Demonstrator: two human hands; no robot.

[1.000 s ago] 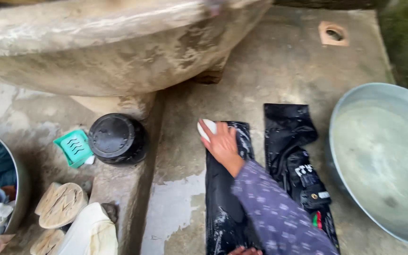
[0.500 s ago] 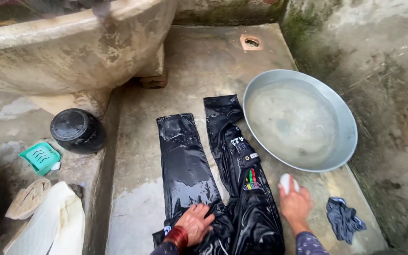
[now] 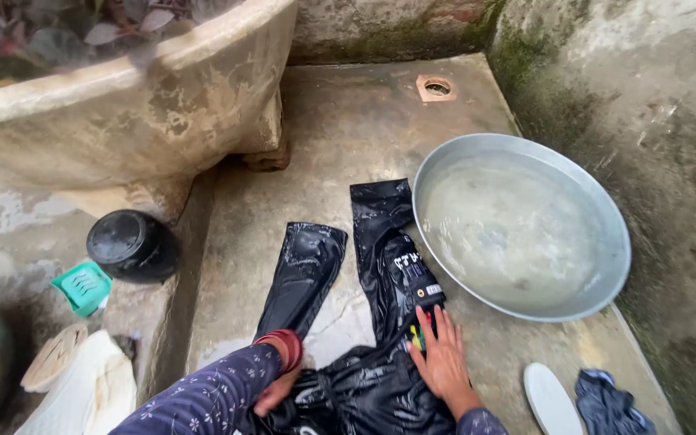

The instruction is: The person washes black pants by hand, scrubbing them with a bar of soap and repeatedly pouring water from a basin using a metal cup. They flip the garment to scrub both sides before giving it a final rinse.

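Wet black trousers (image 3: pixel 380 266) lie spread on the concrete washing slab, legs pointing away from me. My right hand (image 3: pixel 442 354) rests flat, fingers apart, on the right leg near a coloured print. At the waist end my left hand (image 3: pixel 277 387), with red bangles at the wrist, presses into the bunched black cloth; whether it grips it is unclear. A white soap bar (image 3: pixel 551 399) lies on the slab just right of my right hand.
A wide metal basin (image 3: pixel 525 229) of cloudy water sits right of the trousers. A dark cloth (image 3: pixel 610 403) lies by the soap. At left are a black pot (image 3: pixel 130 244), a green soap dish (image 3: pixel 82 286), a scrub brush (image 3: pixel 54 358) and a large concrete tub (image 3: pixel 122 121). A drain hole (image 3: pixel 437 87) is at the back.
My right hand has let go of the white soap, now lying on the slab, and moved onto the trouser leg. My left hand shifted to the waist end.
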